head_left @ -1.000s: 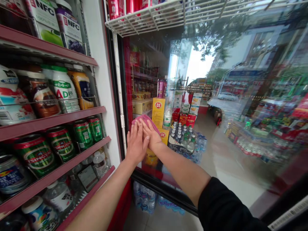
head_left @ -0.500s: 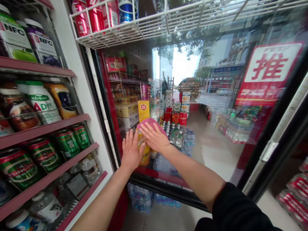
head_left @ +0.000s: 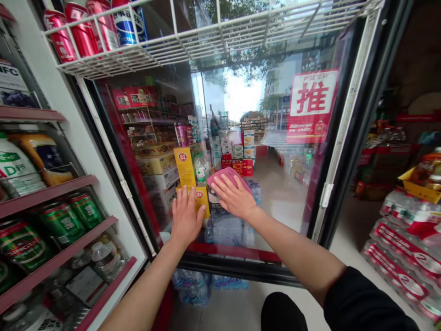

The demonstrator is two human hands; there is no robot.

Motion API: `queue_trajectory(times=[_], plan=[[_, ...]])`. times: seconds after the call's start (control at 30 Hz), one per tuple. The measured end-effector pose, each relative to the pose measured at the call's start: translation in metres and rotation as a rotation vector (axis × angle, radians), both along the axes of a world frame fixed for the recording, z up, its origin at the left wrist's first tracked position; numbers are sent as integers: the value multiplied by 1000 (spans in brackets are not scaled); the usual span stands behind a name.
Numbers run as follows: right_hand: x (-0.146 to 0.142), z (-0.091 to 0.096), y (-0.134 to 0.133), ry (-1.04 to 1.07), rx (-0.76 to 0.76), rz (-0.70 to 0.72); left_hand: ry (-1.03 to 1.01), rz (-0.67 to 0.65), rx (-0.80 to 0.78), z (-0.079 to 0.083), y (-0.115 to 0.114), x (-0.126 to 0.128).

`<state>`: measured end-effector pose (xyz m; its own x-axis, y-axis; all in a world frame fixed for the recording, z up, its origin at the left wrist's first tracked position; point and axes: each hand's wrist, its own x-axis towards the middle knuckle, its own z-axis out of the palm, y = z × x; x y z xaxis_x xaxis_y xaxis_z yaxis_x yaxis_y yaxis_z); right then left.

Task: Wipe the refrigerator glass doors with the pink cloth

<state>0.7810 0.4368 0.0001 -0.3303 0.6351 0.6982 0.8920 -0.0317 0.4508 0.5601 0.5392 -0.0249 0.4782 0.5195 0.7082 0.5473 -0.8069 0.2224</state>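
With fingers spread, my left hand (head_left: 188, 216) rests against the lower part of the glass door (head_left: 285, 197). To its right, my right hand (head_left: 237, 197) lies over a folded pink cloth (head_left: 224, 174) and presses it on the same pane. The cloth's upper edge shows above the fingers; the rest is under the palm. A gap separates the two hands.
A white wire rack (head_left: 206, 43) with red and blue cans crosses the door's top. Fridge shelves (head_left: 51, 197) with cans and bottles stand at left. Packs of bottles (head_left: 403, 257) are stacked at right. A red-and-white push sticker (head_left: 312, 105) is on the glass.
My right hand has slid the cloth rightward over the glass, farther from my left hand. The view has turned right, showing the door's outer edge and the bottle packs more fully.
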Motion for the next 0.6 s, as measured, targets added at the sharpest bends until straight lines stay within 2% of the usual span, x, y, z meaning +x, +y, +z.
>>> queue_trajectory(times=[0.37, 0.6], plan=[[54, -5, -70, 68, 78, -159, 4, -107, 70, 16, -36, 39], [98, -7, -114, 27, 282, -299, -6, -169, 98, 22, -52, 54]])
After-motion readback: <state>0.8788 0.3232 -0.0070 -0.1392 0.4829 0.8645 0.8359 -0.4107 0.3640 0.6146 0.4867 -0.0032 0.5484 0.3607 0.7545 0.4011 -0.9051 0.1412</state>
